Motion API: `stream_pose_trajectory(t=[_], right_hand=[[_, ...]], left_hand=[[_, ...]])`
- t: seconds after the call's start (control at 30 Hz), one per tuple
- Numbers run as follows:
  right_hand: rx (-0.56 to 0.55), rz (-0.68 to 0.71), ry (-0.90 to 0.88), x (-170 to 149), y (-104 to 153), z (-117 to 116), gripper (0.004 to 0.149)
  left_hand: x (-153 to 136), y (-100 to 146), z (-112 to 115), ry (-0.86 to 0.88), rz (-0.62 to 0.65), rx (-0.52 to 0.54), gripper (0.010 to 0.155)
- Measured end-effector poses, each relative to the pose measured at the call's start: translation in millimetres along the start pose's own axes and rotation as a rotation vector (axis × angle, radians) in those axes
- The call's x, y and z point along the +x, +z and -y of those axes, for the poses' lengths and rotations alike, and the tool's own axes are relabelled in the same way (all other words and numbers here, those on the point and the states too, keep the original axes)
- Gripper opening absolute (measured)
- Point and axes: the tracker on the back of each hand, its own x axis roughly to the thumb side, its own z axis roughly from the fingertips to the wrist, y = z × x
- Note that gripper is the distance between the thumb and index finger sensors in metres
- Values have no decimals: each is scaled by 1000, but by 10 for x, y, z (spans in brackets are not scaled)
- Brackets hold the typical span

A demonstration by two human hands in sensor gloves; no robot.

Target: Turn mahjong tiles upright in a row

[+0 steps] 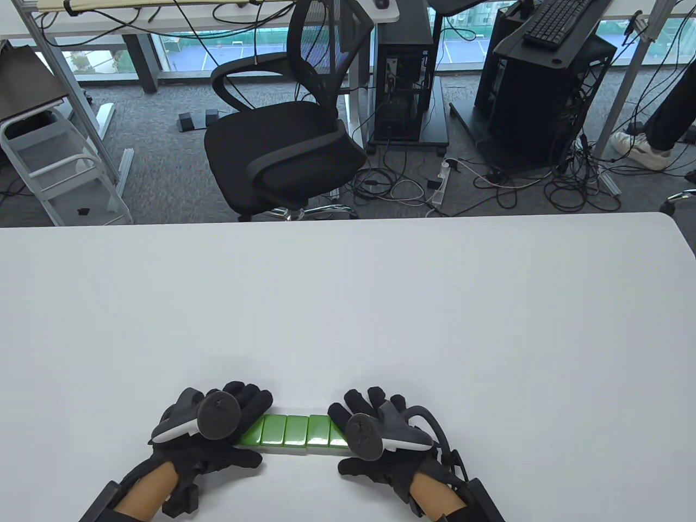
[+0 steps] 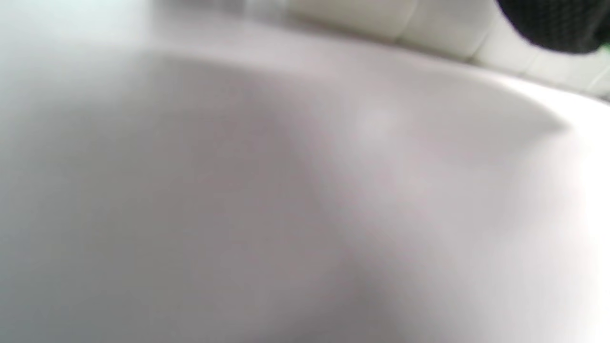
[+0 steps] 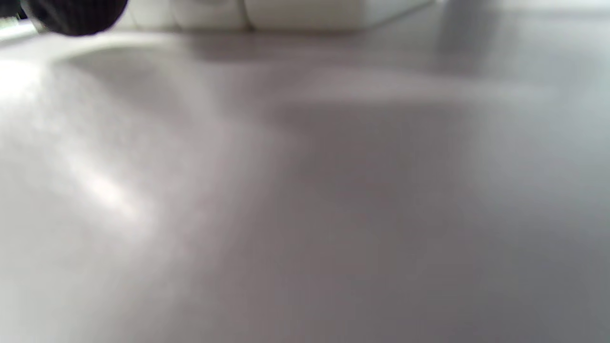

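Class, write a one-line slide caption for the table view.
Two gloved hands, left hand and right hand, bracket a row of green mahjong tiles on a white table.

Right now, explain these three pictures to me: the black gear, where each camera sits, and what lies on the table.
No machine here: these are a person's two hands in black sensor gloves, each with a tracker strapped to its back. The big picture looks down at a white table. The left hand and right hand sit at either end of a row of green mahjong tiles, lying green side up. Whether the fingers grip the end tiles is hidden. The two blurry pictures come from wrist cameras, showing mostly tabletop, a dark fingertip and pale tile sides.
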Motion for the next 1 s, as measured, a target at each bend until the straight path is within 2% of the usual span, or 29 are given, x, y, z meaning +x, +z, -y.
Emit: stream_pose_trajectory(t=[0.07,0.2,0.33,0.47,0.6,0.67,0.83,0.93,1.0], right_hand=[[-71,-4,6,-63,80,50,90],[-73,-52,104,-233,295,79,92],[-127,-45,97,-283,405,28,90],[-158,-37,88,-243,356,30,86],[-171,-36,74,-173,285,49,81],[-176,-36,74,-151,270,52,78],[-125,-49,93,-123,208,27,73],[-84,-32,-14,-204,193,22,73],[-48,-26,-156,-269,188,-4,72]], left_hand=[[4,86,-89,-76,10,73,98],[-19,277,-252,-264,-37,141,98],[-23,333,-238,-358,-37,136,97],[-20,240,-157,-327,-7,105,96],[-9,130,-84,-299,40,134,92],[-8,85,-59,-288,50,85,92],[-78,24,-62,-227,82,47,89],[-157,-6,-59,-155,94,1,87],[-195,-19,-51,-92,111,-22,85]])
